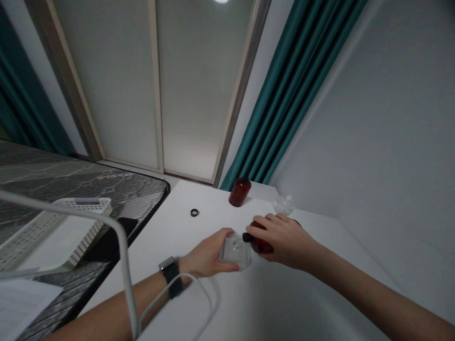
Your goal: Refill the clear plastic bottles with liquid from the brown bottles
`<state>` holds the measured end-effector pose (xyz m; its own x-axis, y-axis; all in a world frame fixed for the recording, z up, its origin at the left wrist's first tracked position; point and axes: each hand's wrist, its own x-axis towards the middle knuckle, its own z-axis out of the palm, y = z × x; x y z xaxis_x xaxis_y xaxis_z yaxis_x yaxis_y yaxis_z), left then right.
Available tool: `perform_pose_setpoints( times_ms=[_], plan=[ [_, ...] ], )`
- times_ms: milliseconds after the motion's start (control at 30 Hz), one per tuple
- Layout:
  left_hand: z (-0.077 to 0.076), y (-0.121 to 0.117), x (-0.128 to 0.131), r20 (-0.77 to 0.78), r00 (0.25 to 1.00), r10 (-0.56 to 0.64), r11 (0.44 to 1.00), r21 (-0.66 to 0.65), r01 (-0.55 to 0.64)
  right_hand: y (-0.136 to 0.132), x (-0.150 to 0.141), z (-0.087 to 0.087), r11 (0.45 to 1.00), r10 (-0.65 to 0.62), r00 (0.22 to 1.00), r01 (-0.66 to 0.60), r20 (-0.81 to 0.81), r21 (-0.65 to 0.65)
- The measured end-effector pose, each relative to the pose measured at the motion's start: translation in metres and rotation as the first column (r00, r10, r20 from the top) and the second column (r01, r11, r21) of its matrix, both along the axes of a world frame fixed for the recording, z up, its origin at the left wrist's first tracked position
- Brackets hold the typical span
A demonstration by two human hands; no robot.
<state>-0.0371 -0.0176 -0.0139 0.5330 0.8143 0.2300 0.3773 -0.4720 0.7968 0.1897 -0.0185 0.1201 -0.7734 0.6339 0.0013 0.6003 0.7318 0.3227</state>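
Observation:
My left hand (209, 255) grips a clear, square-sided container (235, 251) between thumb and fingers, low over the white table. In my right hand (284, 239) is a dark red bottle (261, 244), tipped on its side. Its black neck (248, 237) points left and lies over the edge of the clear container. Whether any liquid flows, I cannot tell. Beyond my hands a second dark red bottle (240, 192) with a black top stands slightly tilted in view. Left of it a small black ring (194, 212) lies flat on the table.
A clear glass-like object (283, 204) stands behind my right hand on the white table (170, 222). At left, a white perforated basket (99, 208) and a black flat item (106, 241) rest on a grey patterned surface. A white cable (124, 255) loops across the near left.

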Motion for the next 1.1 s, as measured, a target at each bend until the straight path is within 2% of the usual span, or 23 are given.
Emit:
perform_pose_setpoints(
  times_ms=[1100],
  plan=[
    [0.0050, -0.0023, -0.0001, 0.011, 1.000, 0.014, 1.000, -0.023, -0.013, 0.0016, 0.0008, 0.0005, 1.000, 0.013, 1.000, -0.013, 0.000, 0.007]
  ],
)
